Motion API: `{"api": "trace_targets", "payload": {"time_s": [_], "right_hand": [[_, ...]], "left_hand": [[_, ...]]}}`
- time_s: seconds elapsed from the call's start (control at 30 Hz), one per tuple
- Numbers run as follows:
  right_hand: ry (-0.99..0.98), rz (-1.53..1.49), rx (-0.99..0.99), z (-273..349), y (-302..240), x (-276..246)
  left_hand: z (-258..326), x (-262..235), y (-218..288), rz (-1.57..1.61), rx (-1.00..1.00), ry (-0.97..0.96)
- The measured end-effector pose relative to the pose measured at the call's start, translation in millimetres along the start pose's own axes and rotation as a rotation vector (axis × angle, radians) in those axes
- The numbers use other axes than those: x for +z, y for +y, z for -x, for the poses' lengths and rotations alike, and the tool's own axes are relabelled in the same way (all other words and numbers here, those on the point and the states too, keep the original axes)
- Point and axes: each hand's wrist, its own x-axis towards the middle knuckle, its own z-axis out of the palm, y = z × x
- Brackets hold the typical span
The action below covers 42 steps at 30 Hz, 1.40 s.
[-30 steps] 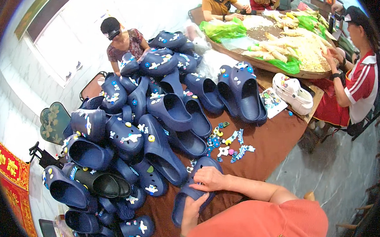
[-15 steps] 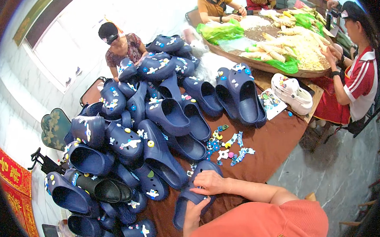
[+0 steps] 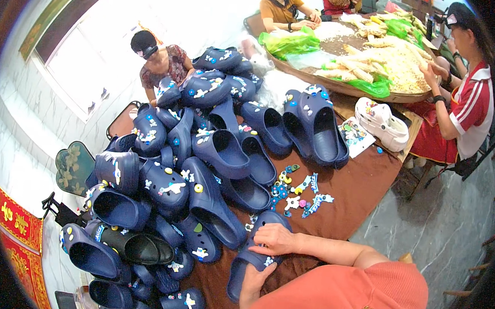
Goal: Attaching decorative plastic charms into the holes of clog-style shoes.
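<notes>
A navy clog [image 3: 238, 271] lies in front of me on the brown cloth, its toe pointing away. My left hand [image 3: 256, 281] grips its near side, thumb over the edge beside a small white charm [image 3: 268, 261]. On the clog's upper, the fingers of my right hand [image 3: 274, 239] are curled and pressed down; what is under the fingertips is hidden. Just past the toe, loose shoe charms [image 3: 293, 202] in blue, white, yellow and pink lie scattered on the cloth. Left of my hands, another charm-decorated clog [image 3: 200, 239] stands close by.
A large heap of navy clogs [image 3: 219, 153] fills the left and middle of the brown-covered table [image 3: 348, 202]. One black clog [image 3: 136, 246] is among them. A white clog [image 3: 380, 123] stands at the far right corner. Beyond, people sit around a round tray [image 3: 297, 68] of corn.
The whole view has shifted slightly. Both my hands stay on the clog in nearly the same grip, and a white charm now shows beside my left thumb.
</notes>
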Motion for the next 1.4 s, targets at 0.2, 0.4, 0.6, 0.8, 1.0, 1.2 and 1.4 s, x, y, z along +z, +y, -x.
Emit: {"api": "trace_targets", "payload": {"time_s": [0.2, 0.4, 0.6, 0.8, 1.0, 1.2, 1.4], "right_hand": [[0.01, -0.003, -0.006, 0.7, 0.7, 0.0], [0.008, -0.012, 0.0, 0.4, 0.0, -0.2], [-0.002, -0.009, 0.002, 0.1, 0.3, -0.1], [0.008, -0.007, 0.0, -0.2, 0.7, 0.4], [0.013, -0.005, -0.001, -0.6, 0.3, 0.4], [0.001, -0.01, 0.014, -1.2, -2.1, -2.2], [0.005, 0.003, 0.015, 0.6, -0.6, -1.6]], "left_hand": [[-0.9, -2.4, -5.9, 0.037, 0.012, -0.014], [-0.3, -1.1, -4.1, 0.054, 0.061, -0.03], [0.0, 2.1, -0.2, 0.064, 0.086, -0.033], [-0.4, 1.1, 0.9, 0.039, 0.054, -0.032], [-1.3, 3.9, 3.8, 0.077, 0.096, -0.038], [-2.5, 2.7, -0.2, 0.048, 0.093, 0.002], [0.0, 9.1, 11.5, -0.052, 0.107, 0.065]]}}
